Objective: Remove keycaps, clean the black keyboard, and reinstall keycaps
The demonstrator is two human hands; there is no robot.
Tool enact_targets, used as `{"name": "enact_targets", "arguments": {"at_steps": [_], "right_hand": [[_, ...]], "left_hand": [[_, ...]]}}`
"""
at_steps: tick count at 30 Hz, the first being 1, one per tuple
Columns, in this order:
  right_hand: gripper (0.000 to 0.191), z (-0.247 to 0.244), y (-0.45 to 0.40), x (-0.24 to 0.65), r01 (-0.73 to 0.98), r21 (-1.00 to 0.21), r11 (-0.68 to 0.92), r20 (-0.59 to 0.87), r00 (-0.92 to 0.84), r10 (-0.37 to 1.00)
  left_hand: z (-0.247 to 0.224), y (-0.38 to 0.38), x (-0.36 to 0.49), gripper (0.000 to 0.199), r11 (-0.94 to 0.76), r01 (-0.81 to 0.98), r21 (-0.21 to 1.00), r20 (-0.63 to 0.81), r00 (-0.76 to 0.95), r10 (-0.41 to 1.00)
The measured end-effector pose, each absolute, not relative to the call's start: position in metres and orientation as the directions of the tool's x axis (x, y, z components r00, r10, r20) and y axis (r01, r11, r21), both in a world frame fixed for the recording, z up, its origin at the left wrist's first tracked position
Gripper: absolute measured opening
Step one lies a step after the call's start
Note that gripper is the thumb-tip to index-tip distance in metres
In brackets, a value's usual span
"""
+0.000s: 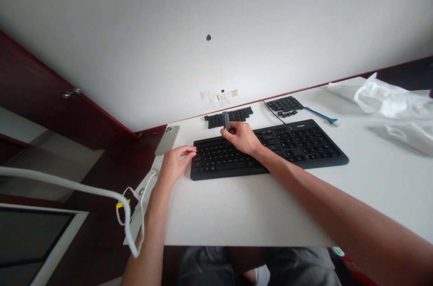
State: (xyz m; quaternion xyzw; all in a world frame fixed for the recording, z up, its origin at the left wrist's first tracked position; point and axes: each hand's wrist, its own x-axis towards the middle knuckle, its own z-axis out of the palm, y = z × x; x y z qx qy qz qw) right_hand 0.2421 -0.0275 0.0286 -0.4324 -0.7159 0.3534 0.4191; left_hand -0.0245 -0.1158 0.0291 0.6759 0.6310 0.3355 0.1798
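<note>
From our head-worn view we look down on a white worktop [237, 214] with a black keyboard [267, 157] lying squarely in front of us. Our right hand [241, 137] sits over its upper middle, the fingers [233, 129] closed around a small dark grey object [226, 121]. We hold it upright in a pinch, so it stands clear of the keys, though we cannot tell what it is. Our left hand [176, 164] lies at the keyboard's left end, its fingers [191, 152] open and lightly curled, apparently steadying that edge. Behind the keyboard, a block of loose black keycaps [228, 117] and a second block of keycaps [284, 105] seem kept together, away from our hands. A blue pry tool [321, 116] lies within reach just beyond them.
</note>
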Motion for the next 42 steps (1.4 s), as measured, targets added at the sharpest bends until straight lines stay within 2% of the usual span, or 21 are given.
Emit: {"name": "enact_targets", "arguments": {"at_steps": [3, 10, 20, 35, 42], "right_hand": [[0.037, 0.0281, -0.0275, 0.2421, 0.323, -0.865, 0.383, 0.3, -0.279, 0.912], [0.038, 0.0268, -0.0272, 0.2419, 0.328, -0.858, 0.395, 0.311, -0.28, 0.908], [0.038, 0.0274, -0.0279, 0.242, 0.332, -0.852, 0.405, 0.317, -0.287, 0.904], [0.038, 0.0273, -0.0283, 0.2417, 0.333, -0.843, 0.422, 0.336, -0.286, 0.897], [0.037, 0.0266, -0.0277, 0.2418, 0.342, -0.84, 0.421, 0.336, -0.282, 0.899]], "left_hand": [[0.0325, -0.1167, -0.0257, 0.016, -0.144, 0.764, 0.63, 0.214, 0.007, 0.977], [0.0363, -0.1161, -0.0269, 0.014, -0.244, 0.833, 0.497, 0.312, 0.091, 0.946], [0.0307, -0.1146, -0.0303, 0.023, -0.107, 0.827, 0.551, 0.221, -0.021, 0.975], [0.0358, -0.1162, -0.026, 0.016, -0.229, 0.834, 0.502, 0.256, 0.11, 0.96], [0.033, -0.1143, -0.0219, 0.018, -0.137, 0.793, 0.594, 0.208, 0.013, 0.978]]}}
